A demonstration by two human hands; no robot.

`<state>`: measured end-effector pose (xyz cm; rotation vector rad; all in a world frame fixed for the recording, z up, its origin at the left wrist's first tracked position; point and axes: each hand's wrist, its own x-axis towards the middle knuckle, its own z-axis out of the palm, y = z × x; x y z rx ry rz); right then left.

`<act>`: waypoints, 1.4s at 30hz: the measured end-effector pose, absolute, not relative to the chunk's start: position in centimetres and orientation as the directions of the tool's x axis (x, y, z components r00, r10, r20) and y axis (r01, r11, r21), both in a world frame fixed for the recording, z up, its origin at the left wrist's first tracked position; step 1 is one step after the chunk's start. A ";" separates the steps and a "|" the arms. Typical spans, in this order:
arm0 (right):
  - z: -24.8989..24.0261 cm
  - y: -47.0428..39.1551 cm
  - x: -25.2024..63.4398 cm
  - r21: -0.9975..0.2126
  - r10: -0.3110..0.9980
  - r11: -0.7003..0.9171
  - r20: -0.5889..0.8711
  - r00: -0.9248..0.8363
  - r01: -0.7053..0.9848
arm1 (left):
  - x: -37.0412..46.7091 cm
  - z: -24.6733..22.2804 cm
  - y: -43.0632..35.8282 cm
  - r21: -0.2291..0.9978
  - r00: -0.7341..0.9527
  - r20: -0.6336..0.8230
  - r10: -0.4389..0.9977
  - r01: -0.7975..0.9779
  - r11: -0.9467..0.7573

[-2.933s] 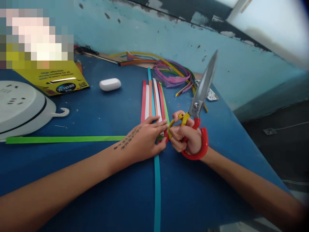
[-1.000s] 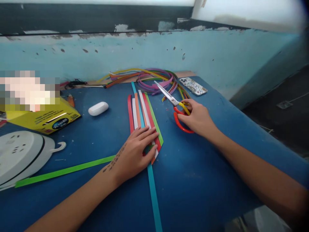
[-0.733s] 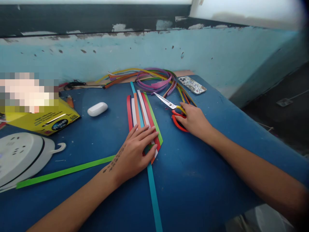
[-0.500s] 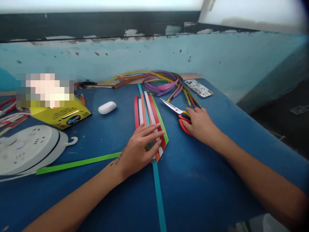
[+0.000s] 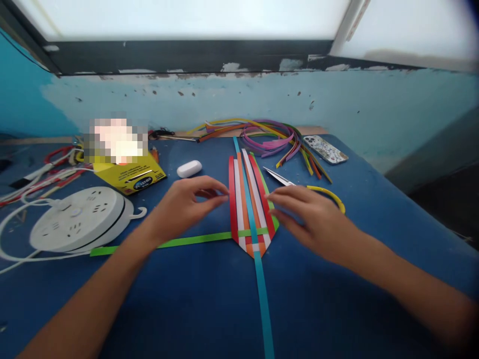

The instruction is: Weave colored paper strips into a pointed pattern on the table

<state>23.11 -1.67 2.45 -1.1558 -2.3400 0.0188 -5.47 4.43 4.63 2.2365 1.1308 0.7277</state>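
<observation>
A woven piece of red, white, orange and blue strips [image 5: 239, 199] lies on the blue table, pointed at its near end. A long blue strip [image 5: 264, 299] runs from it toward me, and a green strip [image 5: 198, 239] goes off to the left. My left hand [image 5: 190, 207] is just left of the weave, thumb and fingertips slightly apart, holding nothing. On the other side my right hand [image 5: 314, 219] hovers by the weave's right edge, fingers apart and nothing visible between them. Scissors [image 5: 279, 177] lie behind my right hand, which hides part of them.
Loose coloured strips [image 5: 269, 144] lie coiled at the back, beside a patterned phone [image 5: 325, 148]. A white oval case [image 5: 189, 168], a yellow box [image 5: 130, 172] and a round white power strip [image 5: 80, 217] with cables are to the left.
My right hand has let go of the scissors and come to the weave's right side. My left hand has lifted off the weave and moved left of it. The view has shifted.
</observation>
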 end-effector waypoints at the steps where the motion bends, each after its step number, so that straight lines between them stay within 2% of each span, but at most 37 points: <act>1: 2.3 -1.7 22.1 -0.223 0.664 0.729 0.463 -0.587 0.648 | -6.6 4.9 5.0 0.624 0.514 0.140 0.846 0.618 -0.479; 4: 1.2 -1.3 19.8 -0.145 0.453 0.886 0.465 -0.760 0.440 | -9.1 5.3 5.9 0.477 0.551 -0.068 0.832 0.750 -0.457; 6: 0.2 -0.6 19.1 -0.134 0.391 0.918 0.454 -0.801 0.373 | -9.6 5.3 5.6 0.423 0.570 -0.145 0.809 0.774 -0.470; 8: -0.8 0.1 18.9 -0.168 0.400 0.916 0.441 -0.804 0.363 | -9.5 5.2 4.9 0.392 0.576 -0.227 0.786 0.792 -0.467; 11: -1.9 0.8 19.0 -0.298 0.468 0.880 0.404 -0.786 0.371 | -8.8 5.1 3.7 0.314 0.516 -0.355 0.780 0.851 -0.420; 15: -2.5 0.9 19.1 -0.447 0.519 0.828 0.385 -0.763 0.337 | -8.6 4.8 2.9 0.232 0.437 -0.437 0.786 0.899 -0.371; 20: -2.1 0.9 19.0 -0.548 0.557 0.773 0.346 -0.755 0.319 | -8.1 4.4 2.2 0.248 0.499 -0.390 0.774 0.866 -0.434; 24: -2.0 1.0 19.0 -0.592 0.579 0.741 0.321 -0.749 0.319 | -7.1 4.2 1.6 0.284 0.460 -0.390 0.798 0.884 -0.371; 27: -2.3 1.2 19.0 -0.609 0.592 0.727 0.322 -0.739 0.317 | -6.7 4.2 1.2 0.195 0.397 -0.440 0.806 0.918 -0.346; 31: -2.8 1.4 18.8 -0.610 0.593 0.733 0.357 -0.722 0.300 | -6.0 4.3 0.4 0.089 0.481 -0.341 0.808 0.872 -0.481; 33: -2.9 1.4 18.8 -0.613 0.593 0.732 0.358 -0.721 0.298 | -5.5 4.4 -0.1 0.063 0.462 -0.320 0.827 0.881 -0.468; 38: -2.8 1.3 19.0 -0.610 0.592 0.732 0.349 -0.726 0.303 | -4.6 4.9 -1.0 0.049 0.339 -0.455 0.824 0.933 -0.357; 42: -2.8 1.2 18.9 -0.599 0.586 0.744 0.372 -0.719 0.296 | -5.3 4.7 -0.9 -0.040 0.442 -0.361 0.821 0.872 -0.487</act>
